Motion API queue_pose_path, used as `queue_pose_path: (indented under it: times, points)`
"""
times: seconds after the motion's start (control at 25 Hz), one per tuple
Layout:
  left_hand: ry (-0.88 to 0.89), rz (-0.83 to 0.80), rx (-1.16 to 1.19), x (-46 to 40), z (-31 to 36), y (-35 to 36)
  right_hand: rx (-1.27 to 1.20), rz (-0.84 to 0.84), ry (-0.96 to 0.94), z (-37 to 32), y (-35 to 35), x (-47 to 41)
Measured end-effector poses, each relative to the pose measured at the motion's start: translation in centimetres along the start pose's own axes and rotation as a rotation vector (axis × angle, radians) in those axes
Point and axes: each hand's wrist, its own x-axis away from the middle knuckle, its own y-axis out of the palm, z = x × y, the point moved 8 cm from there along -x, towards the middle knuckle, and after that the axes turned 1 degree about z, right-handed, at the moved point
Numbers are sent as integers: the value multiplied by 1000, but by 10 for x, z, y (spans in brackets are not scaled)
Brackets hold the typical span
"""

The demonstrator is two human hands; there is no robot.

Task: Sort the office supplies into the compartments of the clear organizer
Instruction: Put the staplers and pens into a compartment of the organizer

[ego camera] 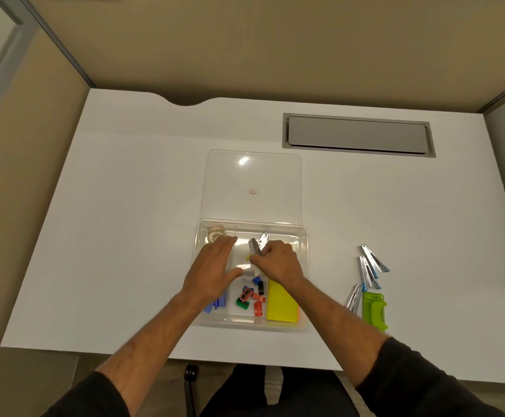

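Clear plastic compartment organizer (304, 236) sits in the middle of the white desk (125, 236), with its flat clear lid (252, 176) lying just behind it, probably parked there so it's out of the way. Right hand (278, 261) has its fingers curled around a small grey metal stapler-type tool (255, 247), holding it over the middle back compartment, looks like it's about to be dropped in. Left hand (212, 266) rests on the organizer's left side with fingers straight and close together, I'd guess to keep the tray from sliding. Colourful little pencil sharpeners (249, 297) already share the front middle slot, yellow sticky notes (281, 302) the front right one. Silver staple removers (368, 266) and a green hole punch (374, 311) wait on the desk to the right.
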Motion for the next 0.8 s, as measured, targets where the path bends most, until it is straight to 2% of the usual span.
queue_pose_path:
  times: [0.4, 0.6, 0.8]
  points:
    - [24, 52, 21, -16, -26, -16, 87, -20, 70, -16, 44, -48]
    - [43, 61, 23, -15, -26, -17, 109, -47, 4, -20, 58, -49]
    - [43, 38, 47, -21, -10, -18, 132, 12, -115, -20, 31, -30]
